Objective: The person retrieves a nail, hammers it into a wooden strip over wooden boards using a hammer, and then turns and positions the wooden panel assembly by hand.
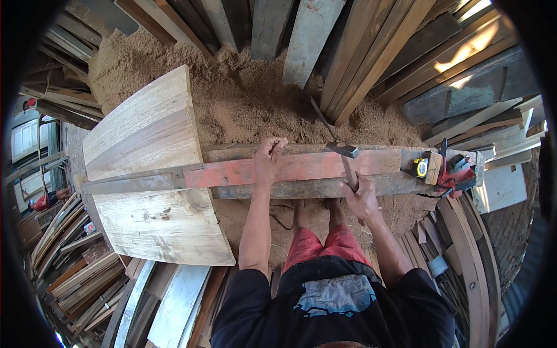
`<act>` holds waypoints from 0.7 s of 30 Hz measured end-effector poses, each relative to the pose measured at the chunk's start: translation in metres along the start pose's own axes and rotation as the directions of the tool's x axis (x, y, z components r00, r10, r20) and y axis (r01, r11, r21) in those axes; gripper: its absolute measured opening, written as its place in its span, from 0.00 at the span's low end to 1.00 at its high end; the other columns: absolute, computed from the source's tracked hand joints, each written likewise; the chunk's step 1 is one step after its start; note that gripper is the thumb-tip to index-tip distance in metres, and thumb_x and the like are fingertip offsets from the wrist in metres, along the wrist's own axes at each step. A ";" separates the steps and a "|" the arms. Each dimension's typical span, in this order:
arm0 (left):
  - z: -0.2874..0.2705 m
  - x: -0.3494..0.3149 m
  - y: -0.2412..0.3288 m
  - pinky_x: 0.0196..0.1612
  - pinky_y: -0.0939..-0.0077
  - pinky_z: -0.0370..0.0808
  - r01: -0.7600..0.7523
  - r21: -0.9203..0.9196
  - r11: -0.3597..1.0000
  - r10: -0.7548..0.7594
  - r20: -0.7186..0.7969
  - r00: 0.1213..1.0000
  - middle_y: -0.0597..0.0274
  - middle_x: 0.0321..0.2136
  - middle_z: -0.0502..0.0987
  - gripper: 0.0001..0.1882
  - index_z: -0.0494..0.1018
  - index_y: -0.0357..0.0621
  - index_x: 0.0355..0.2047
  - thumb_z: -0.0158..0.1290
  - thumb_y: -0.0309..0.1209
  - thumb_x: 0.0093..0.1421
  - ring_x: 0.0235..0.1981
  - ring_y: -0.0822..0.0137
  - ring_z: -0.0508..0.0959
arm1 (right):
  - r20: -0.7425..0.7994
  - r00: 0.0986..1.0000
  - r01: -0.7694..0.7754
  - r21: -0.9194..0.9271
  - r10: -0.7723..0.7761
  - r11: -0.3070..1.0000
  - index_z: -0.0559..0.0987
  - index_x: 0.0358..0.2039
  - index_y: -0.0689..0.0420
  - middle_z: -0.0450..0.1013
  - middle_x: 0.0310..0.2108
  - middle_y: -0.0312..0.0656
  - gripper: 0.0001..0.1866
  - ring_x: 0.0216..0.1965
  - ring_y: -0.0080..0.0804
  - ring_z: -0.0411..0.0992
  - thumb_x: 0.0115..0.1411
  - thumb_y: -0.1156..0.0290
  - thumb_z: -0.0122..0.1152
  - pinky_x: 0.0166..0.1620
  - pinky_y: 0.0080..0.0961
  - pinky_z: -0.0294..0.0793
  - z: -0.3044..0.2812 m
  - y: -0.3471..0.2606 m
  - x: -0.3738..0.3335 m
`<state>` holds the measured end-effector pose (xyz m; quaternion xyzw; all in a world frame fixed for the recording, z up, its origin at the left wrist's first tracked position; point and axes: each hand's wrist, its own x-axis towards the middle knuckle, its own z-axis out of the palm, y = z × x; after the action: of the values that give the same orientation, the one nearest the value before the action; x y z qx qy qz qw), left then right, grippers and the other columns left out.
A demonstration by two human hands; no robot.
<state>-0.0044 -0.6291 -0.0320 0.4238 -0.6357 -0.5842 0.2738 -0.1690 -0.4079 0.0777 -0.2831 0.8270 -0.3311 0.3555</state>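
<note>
While the right hand (362, 200) grasps the hammer (349, 165) above the red-painted plank (313, 166), the left hand (270, 152), fingers clenched, whether around anything I cannot tell, sits near on its left; a misjudged swing could bruise it, and jolts might shift the tape measure (420, 167) on the table's (272, 189) right end.

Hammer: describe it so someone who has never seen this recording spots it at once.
Start at the long red-painted plank across the middle of the view. Near its right half, the right hand grips the hammer by its wooden handle. Unlike the yellow tape measure and red power tool farther right, it is held and has a metal head.
</note>
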 end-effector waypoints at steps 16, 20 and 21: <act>-0.007 0.003 0.012 0.37 0.62 0.78 -0.043 0.439 0.898 -0.002 0.102 0.995 0.51 0.34 0.81 0.08 0.78 0.44 0.39 0.58 0.32 0.61 0.35 0.51 0.82 | 0.088 0.987 0.115 0.214 -0.136 0.970 0.58 0.67 0.58 0.74 0.43 0.62 0.29 0.39 0.68 0.73 0.68 0.64 0.49 0.44 0.50 0.72 -0.008 -0.059 -0.011; -0.010 0.001 0.009 0.36 0.61 0.78 -0.115 0.451 0.885 0.064 0.127 0.990 0.52 0.33 0.81 0.07 0.77 0.44 0.39 0.57 0.29 0.61 0.36 0.51 0.82 | 0.119 0.989 0.082 0.037 -0.086 0.996 0.56 0.69 0.55 0.73 0.50 0.62 0.30 0.46 0.68 0.72 0.67 0.68 0.48 0.50 0.50 0.71 0.005 -0.050 -0.016; -0.010 0.000 0.008 0.36 0.61 0.78 -0.124 0.453 0.883 0.076 0.125 0.989 0.52 0.33 0.81 0.07 0.77 0.44 0.39 0.57 0.29 0.61 0.36 0.51 0.82 | 0.115 0.984 0.128 0.061 -0.134 0.990 0.56 0.69 0.55 0.73 0.50 0.62 0.30 0.46 0.68 0.72 0.67 0.68 0.48 0.50 0.50 0.71 0.007 -0.048 -0.017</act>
<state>0.0026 -0.6344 -0.0226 0.4124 -0.7903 -0.4232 0.1622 -0.1425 -0.4277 0.1172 -0.3464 0.7748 -0.3583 0.3890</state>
